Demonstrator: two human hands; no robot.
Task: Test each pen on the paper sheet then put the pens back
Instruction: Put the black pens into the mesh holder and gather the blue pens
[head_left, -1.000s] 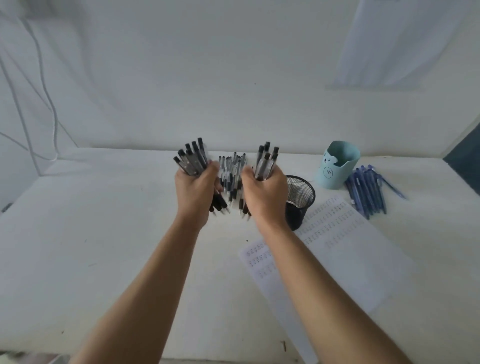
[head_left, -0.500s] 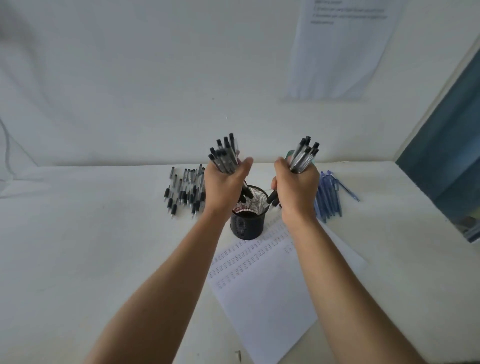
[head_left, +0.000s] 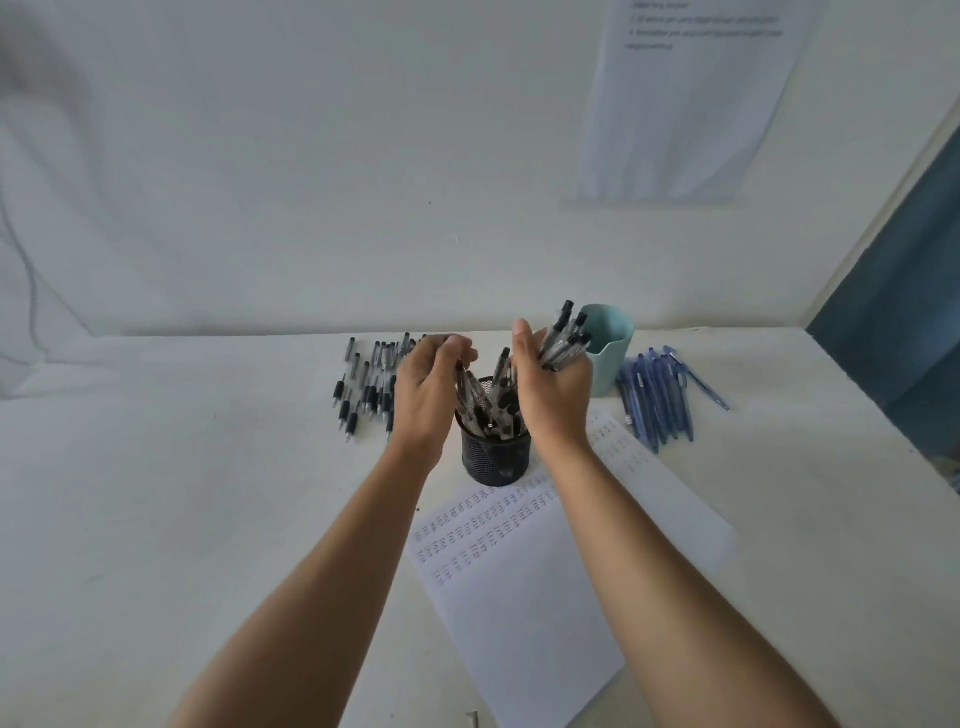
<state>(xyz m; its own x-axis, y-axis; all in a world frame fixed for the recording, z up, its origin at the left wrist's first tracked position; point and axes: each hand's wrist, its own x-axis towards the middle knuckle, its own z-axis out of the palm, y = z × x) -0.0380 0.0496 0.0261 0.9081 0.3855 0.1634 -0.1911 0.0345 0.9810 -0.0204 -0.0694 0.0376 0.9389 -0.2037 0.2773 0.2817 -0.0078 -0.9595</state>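
A black mesh pen cup (head_left: 493, 460) stands on the white table at the top edge of the paper sheet (head_left: 524, 577), which carries rows of test scribbles. Several black pens (head_left: 488, 402) stick out of the cup. My left hand (head_left: 428, 389) hovers at the cup's left rim, fingers curled loosely over those pens. To the right of the cup my right hand (head_left: 553, 387) grips a bundle of black pens (head_left: 563, 338), their clicker ends pointing up.
More black pens (head_left: 366, 387) lie loose on the table to the left of the cup. A light teal cup (head_left: 610, 353) stands behind my right hand, with blue pens (head_left: 657, 397) lying beside it. A printed sheet (head_left: 685, 98) hangs on the wall.
My left hand has dropped its bundle of black pens into the mesh cup and its fingers have loosened. My right hand has kept its bundle, close to the cup.
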